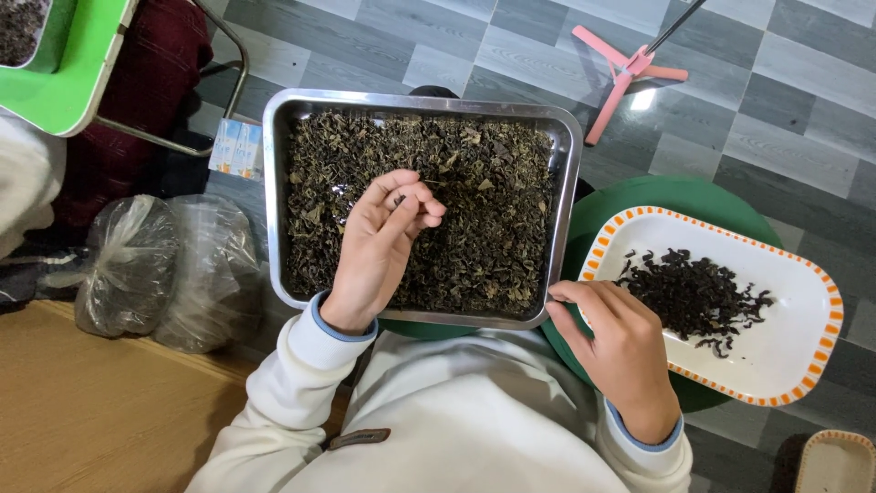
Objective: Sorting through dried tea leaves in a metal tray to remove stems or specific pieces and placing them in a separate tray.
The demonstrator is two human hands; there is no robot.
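Steel tray (274, 183) holds dried leaves (474, 219); left hand (379, 242) pinches a leaf over them, right hand (616, 342) grips the tray's corner beside a plate (803, 356).

Head camera looks straight down, close over the lap.

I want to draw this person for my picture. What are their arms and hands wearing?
Both hands, the left hand and the right hand, are bare: no gloves, rings or watch that show. The arms are covered by long cream-white sleeves of a soft jacket. At each wrist a thin light-blue cuff peeks out from underneath.
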